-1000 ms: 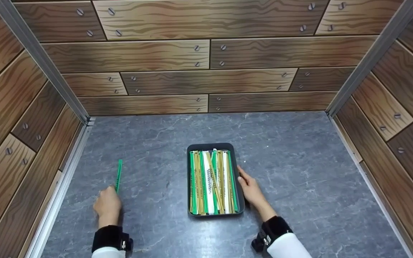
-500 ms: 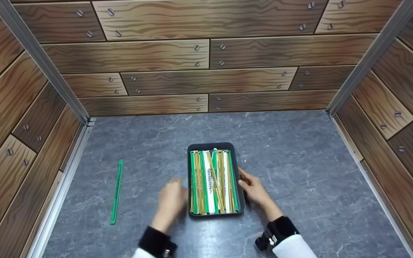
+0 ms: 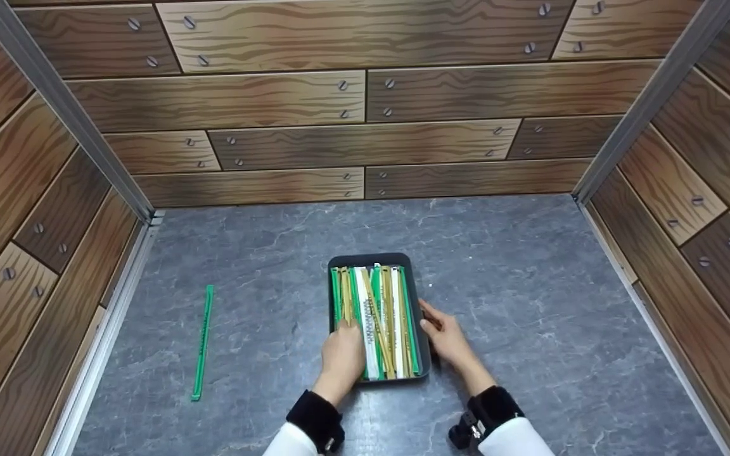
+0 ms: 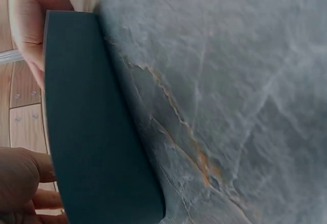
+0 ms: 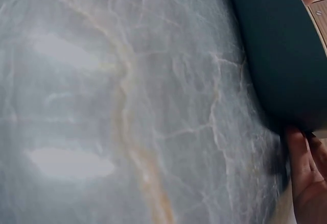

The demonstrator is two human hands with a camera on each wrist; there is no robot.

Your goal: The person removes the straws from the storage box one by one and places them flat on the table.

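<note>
A black tray (image 3: 379, 382) stands on the grey marbled surface, packed lengthwise with long, thin printed packets (image 3: 397, 316) in green, gold and white. One gold packet lies slantwise over the others. My left hand (image 3: 343, 351) reaches over the tray's left side, its curled fingertips at a gold packet (image 3: 347, 294); whether they pinch it I cannot tell. In the left wrist view, the left fingers (image 4: 46, 198) go behind the dark tray wall (image 4: 97, 132). My right hand (image 3: 450, 339) holds the tray's right side, and its thumb and fingers also show at the tray corner in the right wrist view.
A single green packet (image 3: 203, 342) lies apart on the surface (image 3: 263, 285), well to the left of the tray. Wood-patterned walls (image 3: 289, 142) enclose the back and both sides. Metal rails (image 3: 102, 335) run along the side edges.
My left hand let go of the green packet at the left and crossed rightward to the tray, where its fingers now meet the packets. The right hand stays at the tray's side.
</note>
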